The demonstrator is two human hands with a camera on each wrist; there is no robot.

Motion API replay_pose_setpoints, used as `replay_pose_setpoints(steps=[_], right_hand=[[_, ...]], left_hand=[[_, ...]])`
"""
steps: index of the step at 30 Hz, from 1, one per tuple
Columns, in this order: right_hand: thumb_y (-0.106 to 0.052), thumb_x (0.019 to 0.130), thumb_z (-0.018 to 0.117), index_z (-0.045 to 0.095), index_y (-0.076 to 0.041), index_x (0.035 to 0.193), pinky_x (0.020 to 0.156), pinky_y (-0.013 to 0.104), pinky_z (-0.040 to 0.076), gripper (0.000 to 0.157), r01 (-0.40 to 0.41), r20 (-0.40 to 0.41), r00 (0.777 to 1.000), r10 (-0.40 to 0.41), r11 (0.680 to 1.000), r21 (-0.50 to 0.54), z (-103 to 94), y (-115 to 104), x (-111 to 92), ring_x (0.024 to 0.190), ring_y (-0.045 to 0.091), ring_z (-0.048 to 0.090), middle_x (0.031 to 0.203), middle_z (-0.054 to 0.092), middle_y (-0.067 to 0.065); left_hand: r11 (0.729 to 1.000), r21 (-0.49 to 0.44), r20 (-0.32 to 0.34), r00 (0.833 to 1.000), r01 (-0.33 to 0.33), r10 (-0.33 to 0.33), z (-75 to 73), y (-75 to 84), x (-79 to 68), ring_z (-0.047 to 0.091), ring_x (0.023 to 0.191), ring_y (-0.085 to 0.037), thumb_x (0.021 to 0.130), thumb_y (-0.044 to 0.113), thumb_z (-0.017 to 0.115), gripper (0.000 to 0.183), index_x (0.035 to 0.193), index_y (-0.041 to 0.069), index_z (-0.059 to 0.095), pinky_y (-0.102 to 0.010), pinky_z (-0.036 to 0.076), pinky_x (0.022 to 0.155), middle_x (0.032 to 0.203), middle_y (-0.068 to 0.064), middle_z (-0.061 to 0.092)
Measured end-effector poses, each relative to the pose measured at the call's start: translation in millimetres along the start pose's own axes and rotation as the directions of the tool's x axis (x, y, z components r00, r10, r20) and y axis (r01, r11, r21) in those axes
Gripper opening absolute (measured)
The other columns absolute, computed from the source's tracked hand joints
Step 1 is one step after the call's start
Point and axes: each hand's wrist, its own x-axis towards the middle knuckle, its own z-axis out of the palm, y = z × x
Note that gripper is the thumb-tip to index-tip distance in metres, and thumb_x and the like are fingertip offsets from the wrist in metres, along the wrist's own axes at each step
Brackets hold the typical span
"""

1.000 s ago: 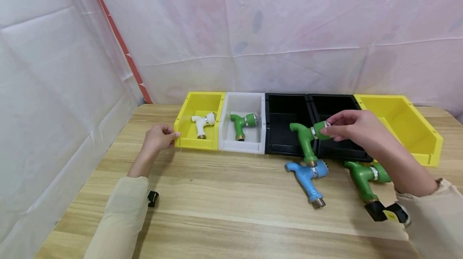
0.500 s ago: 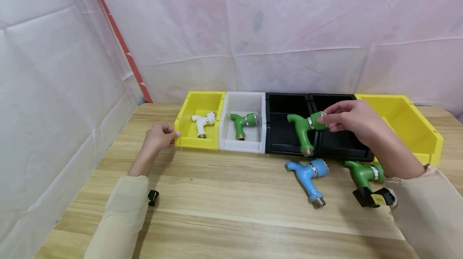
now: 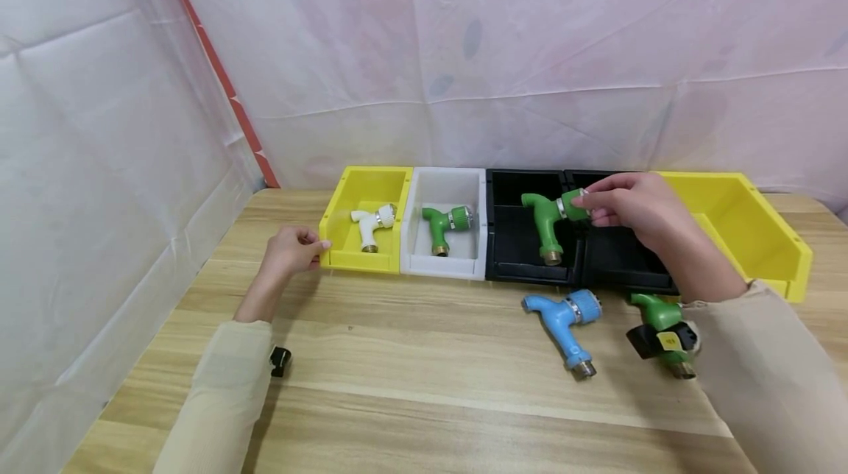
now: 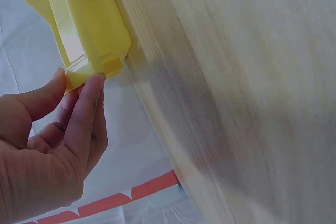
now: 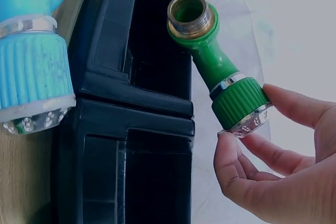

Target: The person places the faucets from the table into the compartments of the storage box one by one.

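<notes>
My right hand [image 3: 632,205] pinches a green faucet [image 3: 548,222] by its ribbed knob, holding it above the two black bins [image 3: 530,271]. In the right wrist view, the brass threaded end of this green faucet [image 5: 212,61] faces the camera, and thumb and fingertips grip the knob's clear end cap. My left hand [image 3: 289,252] pinches the front left corner of the left yellow bin [image 3: 361,262]; the left wrist view shows thumb and fingers on the rim of that yellow bin [image 4: 100,19]. Inside it lies a white faucet [image 3: 368,228]. A second green faucet [image 3: 439,230] lies in the white bin [image 3: 442,268].
On the table [image 3: 411,386], a blue faucet [image 3: 562,327] lies in front of the black bins. Another green faucet [image 3: 656,312] is partly hidden by the right wrist's black strap mount [image 3: 662,341]. A wider yellow bin [image 3: 748,231] ends the row at right.
My right hand has moved up and left, bringing the green faucet from above the blue one to over the left black bin. The left hand stays at the yellow bin.
</notes>
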Motion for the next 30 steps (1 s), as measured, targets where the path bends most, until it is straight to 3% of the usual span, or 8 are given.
replay_pose_setpoints(steps=[24,30], right_hand=[[-0.017,0.083,0.067,0.051,0.009,0.109,0.055,0.019,0.051,0.040,-0.039,-0.004,0.999,0.040,0.994,0.107,19.2,-12,16,0.054,0.004,0.051,0.063,0.057,-0.008],[-0.019,0.082,0.069,0.050,0.008,0.112,0.056,0.019,0.052,0.044,-0.047,-0.024,0.999,0.048,0.997,0.061,25.7,-15,18,0.054,0.004,0.051,0.066,0.055,-0.007]], left_hand=[[1.000,0.027,-0.001,1.000,-0.007,0.007,0.0,2.0,-2.7,0.057,0.073,-0.022,0.090,0.014,0.058,0.019,0.091,-0.004,0.055,-0.032,0.055,0.069,0.087,-0.012,0.051],[1.000,0.029,0.001,1.000,-0.008,0.008,1.0,1.9,-1.8,0.057,0.074,-0.022,0.090,0.015,0.058,0.019,0.091,-0.004,0.055,-0.031,0.055,0.069,0.087,-0.012,0.051]])
